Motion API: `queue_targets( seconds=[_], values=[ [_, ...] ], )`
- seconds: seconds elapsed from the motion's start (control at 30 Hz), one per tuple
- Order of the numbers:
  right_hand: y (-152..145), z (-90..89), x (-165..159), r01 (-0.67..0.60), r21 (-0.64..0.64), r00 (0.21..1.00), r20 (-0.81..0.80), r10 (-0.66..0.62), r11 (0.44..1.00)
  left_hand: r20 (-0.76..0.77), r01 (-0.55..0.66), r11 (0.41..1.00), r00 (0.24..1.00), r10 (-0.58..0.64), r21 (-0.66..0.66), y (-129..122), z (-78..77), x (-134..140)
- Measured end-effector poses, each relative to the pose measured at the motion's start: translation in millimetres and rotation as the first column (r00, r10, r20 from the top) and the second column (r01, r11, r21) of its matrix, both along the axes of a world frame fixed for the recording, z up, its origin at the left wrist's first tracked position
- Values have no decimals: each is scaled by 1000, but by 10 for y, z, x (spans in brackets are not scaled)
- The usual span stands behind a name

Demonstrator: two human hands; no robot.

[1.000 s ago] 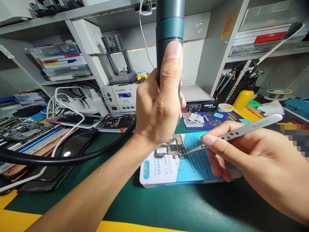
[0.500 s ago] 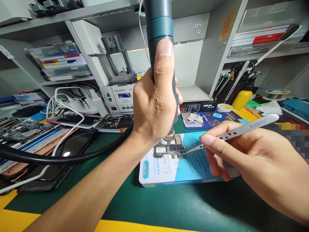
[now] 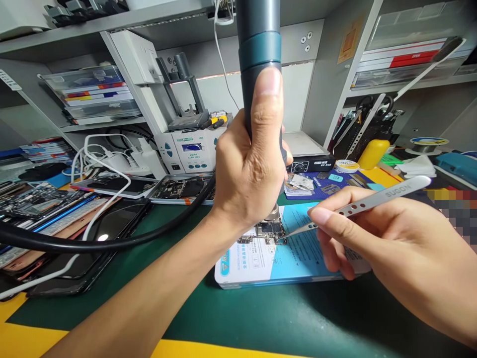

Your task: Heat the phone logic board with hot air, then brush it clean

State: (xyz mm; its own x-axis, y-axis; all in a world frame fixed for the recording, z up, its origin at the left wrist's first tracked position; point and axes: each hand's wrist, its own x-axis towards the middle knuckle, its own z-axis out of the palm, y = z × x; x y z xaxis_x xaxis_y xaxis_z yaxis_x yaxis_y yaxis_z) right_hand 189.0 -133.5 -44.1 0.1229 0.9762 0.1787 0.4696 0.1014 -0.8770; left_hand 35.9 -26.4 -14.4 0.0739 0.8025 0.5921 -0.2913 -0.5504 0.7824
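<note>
My left hand (image 3: pixel 249 159) is wrapped round the dark handle of a hot air gun (image 3: pixel 260 47), thumb up along it. Its metal nozzle (image 3: pixel 274 214) points down over a phone circuit board (image 3: pixel 270 227), partly hidden by my hand. The board lies on a blue and white box (image 3: pixel 298 258). Between the thumb and fingers of my right hand (image 3: pixel 365 228) is a pair of silver tweezers (image 3: pixel 387 196). Their tips reach the board's right lower edge; whether they pinch anything there is too small to tell.
A black hose (image 3: pixel 112 246) arcs in from the left, past several phone parts (image 3: pixel 40 204) and a white cable (image 3: pixel 89 223). Behind stand a white control station (image 3: pixel 192 149) and a flat black-fronted unit (image 3: pixel 313 163). A tool holder (image 3: pixel 376 124) is at the right rear.
My left hand and the hot air gun have shifted to the right, so the nozzle is over the board's right part. My right hand and the tweezers look unmoved.
</note>
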Motion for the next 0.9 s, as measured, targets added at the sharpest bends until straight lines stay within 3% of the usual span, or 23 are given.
queue_targets(
  seconds=[0.4,0.67,0.9],
  values=[
    [-8,-33,11,-2,19,1000,-23,2,1000,-13,-52,998,999,52,-33,-8,33,-2],
    [-17,-34,14,-13,-24,999,-44,12,1000,12,-27,1000,1000,27,-8,8,-66,15],
    [17,-37,2,-9,-24,999,-36,8,1000,-8,-40,999,999,40,-11,30,-56,11]
  ],
)
